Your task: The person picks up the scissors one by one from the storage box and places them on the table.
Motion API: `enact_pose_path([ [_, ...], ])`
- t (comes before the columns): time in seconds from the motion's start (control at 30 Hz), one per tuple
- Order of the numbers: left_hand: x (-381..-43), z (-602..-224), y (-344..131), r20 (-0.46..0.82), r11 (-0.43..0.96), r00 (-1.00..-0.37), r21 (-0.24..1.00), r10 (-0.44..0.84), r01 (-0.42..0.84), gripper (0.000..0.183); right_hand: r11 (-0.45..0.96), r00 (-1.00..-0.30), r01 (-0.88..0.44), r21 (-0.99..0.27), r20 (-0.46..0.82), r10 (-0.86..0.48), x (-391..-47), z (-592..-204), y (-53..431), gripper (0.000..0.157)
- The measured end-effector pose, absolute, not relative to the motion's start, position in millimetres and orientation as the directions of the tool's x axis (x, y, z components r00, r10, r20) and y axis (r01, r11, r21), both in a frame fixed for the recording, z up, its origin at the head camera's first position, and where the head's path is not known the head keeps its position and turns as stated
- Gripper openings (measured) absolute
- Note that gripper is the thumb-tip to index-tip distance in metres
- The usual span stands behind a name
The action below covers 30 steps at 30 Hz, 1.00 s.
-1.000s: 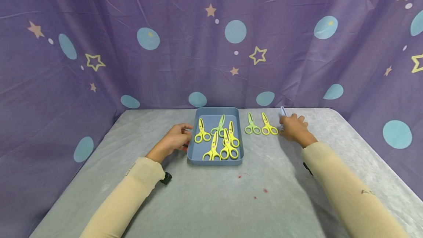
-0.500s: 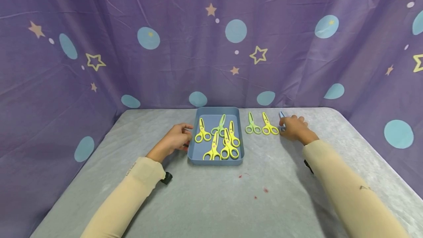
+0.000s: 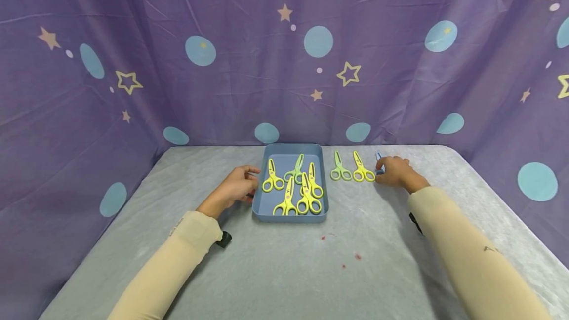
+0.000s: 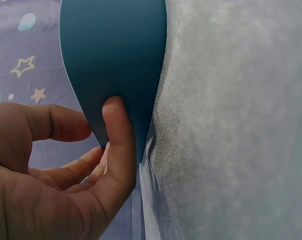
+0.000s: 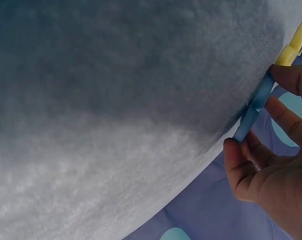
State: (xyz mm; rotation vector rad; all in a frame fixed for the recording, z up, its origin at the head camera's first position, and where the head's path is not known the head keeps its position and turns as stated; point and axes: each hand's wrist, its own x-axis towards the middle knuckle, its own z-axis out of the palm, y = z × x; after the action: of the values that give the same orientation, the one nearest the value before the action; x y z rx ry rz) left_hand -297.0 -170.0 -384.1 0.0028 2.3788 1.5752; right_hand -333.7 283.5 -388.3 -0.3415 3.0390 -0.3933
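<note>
I watch the blue scissors point(image 5: 261, 95) first, and they are at the right end of a little row on the table point(image 3: 289, 270), mostly hidden by the right hand point(image 3: 397, 172), which pinches them by the handles, with fingers at both sides. A second ago the blue tip stuck up higher, and now it is lower and closer to its neighbor, so I think this pair has come down into line with the others. I can't tell if all of it rests on the table. Next to it lie yellow scissors point(image 3: 361, 168), then green scissors point(image 3: 339, 166), all with tips pointing to the back. The green ones are just beside the blue tray point(image 3: 289, 219), and in there I see a pile of scissors point(image 3: 305, 194), yellow and green, some on top of each other. The left hand point(image 3: 237, 185) is well apart from the right one, and its softly bent fingers touch the outside of the tray wall but don't hold any scissors. Now I look at the edges. The back edge of the table is close behind the tips, and the purple cloth point(image 3: 266, 73) hangs right there, so I see little room that way. There is lots of room at the front, by the red spots point(image 3: 357, 256), and some more to the right of the right hand
</note>
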Motion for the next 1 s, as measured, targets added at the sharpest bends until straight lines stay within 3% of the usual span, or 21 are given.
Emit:
enact_pose_path([
  [0.37, -297.1, -384.3, -168.7, -0.225, 0.399, -0.962, 0.905, 0.157, -0.147, 0.053, 0.933, -0.961, -0.26, -0.249, -0.032, -0.276, -331.2, -389.0, 283.2, 0.043],
  [0.53, -297.8, -385.3, -169.5, -0.231, 0.398, -0.96, 0.905, 0.158, -0.152, 0.053, 0.937, -0.97, -0.213, -0.278, -0.057, -0.237, -326.2, -383.1, 280.8, 0.045],
  [1.0, -296.8, -385.0, -170.5, -0.222, 0.404, -0.962, 0.904, 0.161, -0.141, 0.054, 0.908, -0.958, -0.285, -0.307, 0.095, -0.269, -316.7, -374.1, 250.6, 0.047],
])
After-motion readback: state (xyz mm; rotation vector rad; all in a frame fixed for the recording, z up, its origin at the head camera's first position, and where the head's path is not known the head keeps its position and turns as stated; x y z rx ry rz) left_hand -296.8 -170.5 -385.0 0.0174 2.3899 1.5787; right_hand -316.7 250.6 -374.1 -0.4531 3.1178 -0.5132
